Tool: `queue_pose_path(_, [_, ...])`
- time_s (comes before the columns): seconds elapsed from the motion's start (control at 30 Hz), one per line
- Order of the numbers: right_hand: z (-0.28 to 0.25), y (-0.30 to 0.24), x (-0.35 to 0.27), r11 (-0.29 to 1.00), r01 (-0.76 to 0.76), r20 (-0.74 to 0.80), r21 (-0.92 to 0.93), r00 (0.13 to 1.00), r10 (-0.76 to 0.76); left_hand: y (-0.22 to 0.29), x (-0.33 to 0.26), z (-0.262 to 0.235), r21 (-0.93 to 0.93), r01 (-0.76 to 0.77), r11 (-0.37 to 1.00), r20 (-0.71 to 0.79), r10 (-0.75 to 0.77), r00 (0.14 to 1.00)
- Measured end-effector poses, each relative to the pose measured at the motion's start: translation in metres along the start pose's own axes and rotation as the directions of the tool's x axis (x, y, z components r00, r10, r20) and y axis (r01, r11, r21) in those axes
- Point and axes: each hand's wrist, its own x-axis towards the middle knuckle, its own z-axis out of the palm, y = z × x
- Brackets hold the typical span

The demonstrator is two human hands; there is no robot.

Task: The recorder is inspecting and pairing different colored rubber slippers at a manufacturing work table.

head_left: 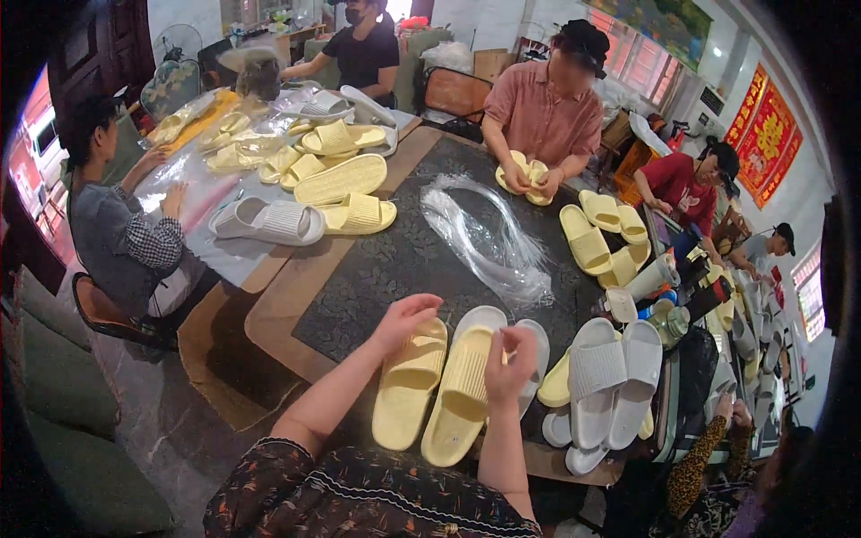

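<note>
The yellow slippers lie side by side at the table's near edge, long axes running from me toward the far side. My left hand rests half-curled on the left slipper's far end, gripping nothing. My right hand pinches something too small to tell above the right slipper. Beyond lies a clear plastic bundle.

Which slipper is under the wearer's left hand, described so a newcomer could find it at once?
Start at the dark table and go to its near edge. Two yellow slippers lie side by side there; it is the left yellow slipper, under the left hand, with no white slipper beneath it.
</note>
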Motion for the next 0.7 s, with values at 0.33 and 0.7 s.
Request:
queue_pose_path(0.33, [-0.075, -0.056, -0.077, 0.962, -0.249, 0.637, -0.108, 0.725, 0.26, 0.08, 0.062, -0.208, 0.836, 0.37, 0.405, -0.549, 0.606, 0.576])
queue_pose_path(0.7, [-0.035, -0.054, -0.086, 0.931, -0.029, 0.591, -0.363, 0.766, 0.254, 0.108, 0.021, -0.324, 0.507, -0.073, 0.859, -0.534, 0.38, 0.756])
